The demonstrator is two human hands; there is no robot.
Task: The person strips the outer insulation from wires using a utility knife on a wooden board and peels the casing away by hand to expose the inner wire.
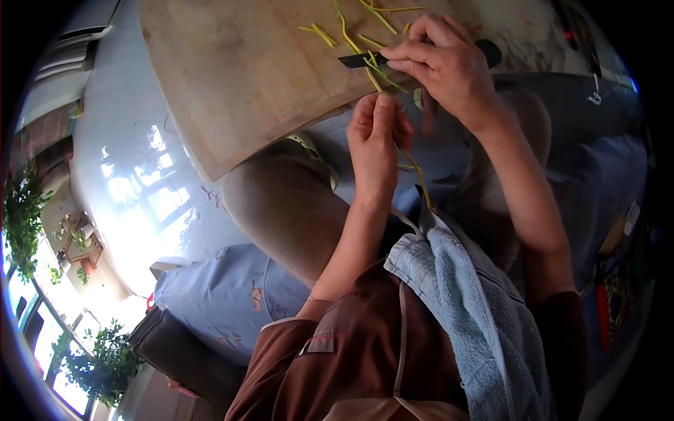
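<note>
My left hand (379,130) is closed around a thin yellow-green strand (418,172), which hangs from my fingers toward my lap and also runs up onto the board. Just above and to the right, my right hand (446,67) grips a dark flat blade (358,60) between thumb and fingers. The blade lies across the strands near the edge of the wooden board (232,77). Short yellow and green pieces (323,35) are scattered on the board around the blade. My right palm and the rear end of the tool are partly hidden.
A light blue towel (470,302) lies over my lap. Blue patterned cloth (217,295) covers something at the left. Dark and red tools (579,35) lie at the board's upper right. Plants (102,361) stand by the bright window at the lower left.
</note>
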